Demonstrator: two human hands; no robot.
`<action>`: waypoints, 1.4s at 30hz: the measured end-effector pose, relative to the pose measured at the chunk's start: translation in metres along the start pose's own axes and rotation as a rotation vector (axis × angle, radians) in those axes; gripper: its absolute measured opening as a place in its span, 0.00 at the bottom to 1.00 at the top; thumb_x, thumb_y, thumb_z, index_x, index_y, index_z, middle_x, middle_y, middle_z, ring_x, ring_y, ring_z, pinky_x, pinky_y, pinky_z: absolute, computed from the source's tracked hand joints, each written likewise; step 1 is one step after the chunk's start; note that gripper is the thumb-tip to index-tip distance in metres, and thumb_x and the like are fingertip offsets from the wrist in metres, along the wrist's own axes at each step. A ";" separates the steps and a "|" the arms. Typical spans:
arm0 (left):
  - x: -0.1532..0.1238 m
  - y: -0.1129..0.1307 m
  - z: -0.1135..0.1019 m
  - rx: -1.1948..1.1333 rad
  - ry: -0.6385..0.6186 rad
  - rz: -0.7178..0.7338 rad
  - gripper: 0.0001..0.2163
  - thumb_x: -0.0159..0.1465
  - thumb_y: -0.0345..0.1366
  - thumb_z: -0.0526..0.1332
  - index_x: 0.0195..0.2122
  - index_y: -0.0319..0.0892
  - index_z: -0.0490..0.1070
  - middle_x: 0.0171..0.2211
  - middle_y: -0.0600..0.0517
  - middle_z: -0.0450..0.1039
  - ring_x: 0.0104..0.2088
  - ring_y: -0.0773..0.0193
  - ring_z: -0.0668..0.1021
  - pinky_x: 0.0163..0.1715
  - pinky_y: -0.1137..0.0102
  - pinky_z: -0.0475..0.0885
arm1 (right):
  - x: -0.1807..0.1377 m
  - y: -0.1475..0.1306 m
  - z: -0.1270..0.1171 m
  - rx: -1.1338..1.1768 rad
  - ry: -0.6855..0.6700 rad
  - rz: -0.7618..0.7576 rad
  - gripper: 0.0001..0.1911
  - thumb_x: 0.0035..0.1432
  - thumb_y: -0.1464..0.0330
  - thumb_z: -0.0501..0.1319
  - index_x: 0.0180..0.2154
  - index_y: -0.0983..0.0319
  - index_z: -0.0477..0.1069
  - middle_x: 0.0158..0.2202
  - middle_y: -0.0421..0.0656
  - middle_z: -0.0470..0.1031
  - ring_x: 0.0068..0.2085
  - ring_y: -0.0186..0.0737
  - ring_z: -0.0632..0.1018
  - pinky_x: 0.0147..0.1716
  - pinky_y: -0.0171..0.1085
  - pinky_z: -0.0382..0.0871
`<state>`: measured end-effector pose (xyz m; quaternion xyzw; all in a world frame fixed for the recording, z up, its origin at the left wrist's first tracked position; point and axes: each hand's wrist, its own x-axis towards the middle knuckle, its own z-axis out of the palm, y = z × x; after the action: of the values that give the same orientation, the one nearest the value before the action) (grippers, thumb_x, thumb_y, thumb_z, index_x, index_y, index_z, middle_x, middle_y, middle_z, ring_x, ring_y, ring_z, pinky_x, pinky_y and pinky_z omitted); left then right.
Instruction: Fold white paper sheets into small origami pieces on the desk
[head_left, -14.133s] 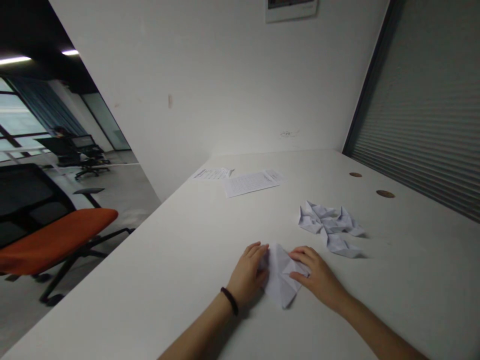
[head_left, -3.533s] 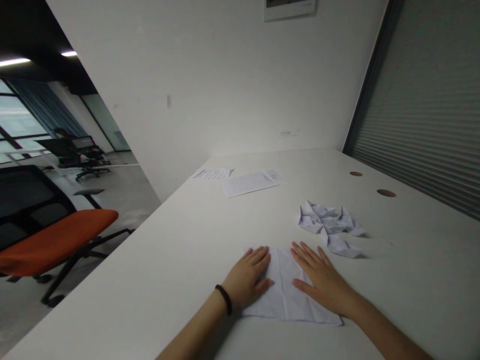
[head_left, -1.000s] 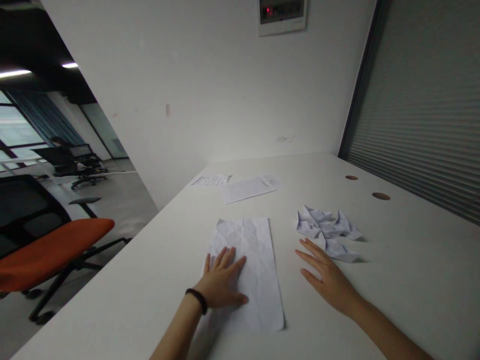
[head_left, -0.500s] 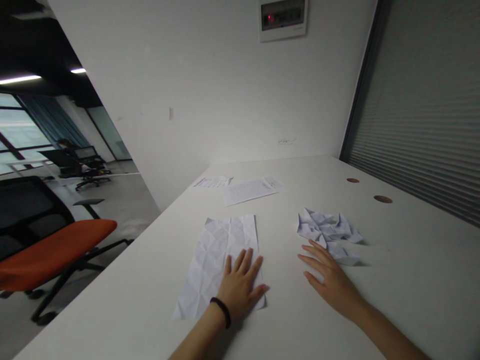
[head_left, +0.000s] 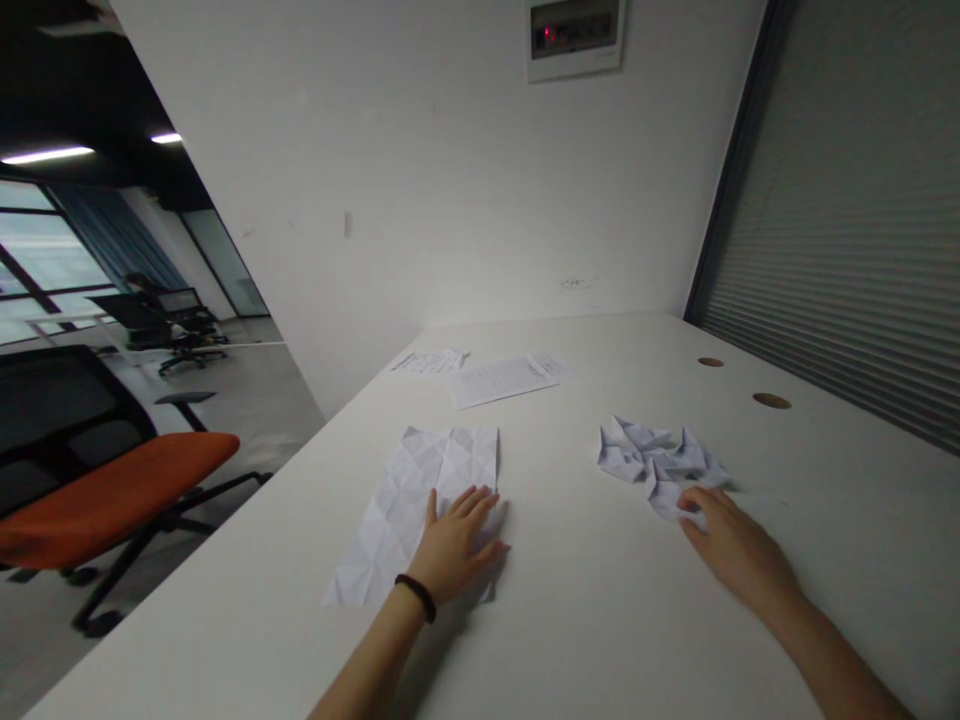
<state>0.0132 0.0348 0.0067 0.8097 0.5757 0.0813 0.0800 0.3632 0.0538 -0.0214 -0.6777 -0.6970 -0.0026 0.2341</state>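
Note:
A creased, unfolded white paper sheet [head_left: 409, 505] lies flat on the white table [head_left: 585, 620]. My left hand [head_left: 455, 542], with a dark band on the wrist, rests flat on the sheet's near right part, fingers spread. My right hand [head_left: 731, 545] lies further right, its fingertips touching the near edge of a pile of folded paper pieces [head_left: 658, 460]. Those fingers look slightly curled, and I cannot see whether they pinch a piece.
Two printed sheets [head_left: 510, 377] lie further back on the table, near the wall. Two round cable holes [head_left: 771, 401] sit at the right by the shutter. An orange office chair [head_left: 112, 490] stands left of the table edge.
The folded paper has been opened into a flat sheet and slid left under my left hand. My right hand moved right to the pile of folded pieces.

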 end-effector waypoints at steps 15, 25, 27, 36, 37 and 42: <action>0.000 0.035 0.022 -0.319 0.111 0.208 0.25 0.59 0.39 0.58 0.57 0.41 0.55 0.52 0.44 0.64 0.51 0.56 0.67 0.51 0.61 0.63 | -0.017 -0.060 -0.016 0.573 -0.398 -0.309 0.09 0.51 0.72 0.55 0.32 0.57 0.72 0.45 0.42 0.73 0.48 0.42 0.72 0.49 0.40 0.64; 0.006 0.040 0.031 -0.393 0.132 0.322 0.12 0.57 0.38 0.62 0.43 0.43 0.72 0.41 0.48 0.72 0.42 0.59 0.73 0.45 0.65 0.66 | -0.020 -0.073 0.011 0.794 -0.467 -0.274 0.08 0.50 0.69 0.61 0.35 0.61 0.72 0.37 0.44 0.74 0.39 0.40 0.74 0.39 0.36 0.69; 0.006 0.042 0.034 -0.383 0.146 0.310 0.12 0.57 0.36 0.62 0.43 0.44 0.72 0.41 0.49 0.72 0.42 0.59 0.72 0.44 0.65 0.66 | -0.021 -0.074 0.013 0.801 -0.459 -0.289 0.07 0.50 0.69 0.61 0.34 0.61 0.73 0.36 0.44 0.73 0.38 0.40 0.74 0.38 0.36 0.69; 0.003 0.057 0.041 -0.290 0.150 0.265 0.18 0.51 0.38 0.67 0.44 0.48 0.71 0.49 0.49 0.68 0.49 0.54 0.68 0.48 0.60 0.63 | -0.023 -0.083 0.029 0.783 -0.367 -0.276 0.05 0.49 0.72 0.61 0.23 0.61 0.71 0.31 0.40 0.69 0.30 0.35 0.73 0.30 0.33 0.66; 0.003 0.057 0.041 -0.293 0.153 0.259 0.18 0.51 0.39 0.68 0.44 0.49 0.71 0.49 0.49 0.68 0.49 0.54 0.68 0.48 0.60 0.63 | -0.023 -0.083 0.029 0.789 -0.360 -0.276 0.05 0.49 0.73 0.60 0.23 0.61 0.71 0.30 0.40 0.69 0.31 0.35 0.73 0.30 0.33 0.66; 0.005 0.056 0.039 -0.397 0.175 0.269 0.13 0.55 0.39 0.65 0.42 0.49 0.73 0.45 0.51 0.70 0.46 0.57 0.70 0.47 0.63 0.63 | -0.025 -0.090 0.024 0.859 -0.326 -0.269 0.06 0.50 0.72 0.60 0.23 0.61 0.72 0.31 0.42 0.73 0.34 0.38 0.74 0.33 0.34 0.68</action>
<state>0.0746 0.0199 -0.0192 0.8373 0.4401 0.2725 0.1759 0.2700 0.0302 -0.0231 -0.4150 -0.7442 0.3618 0.3782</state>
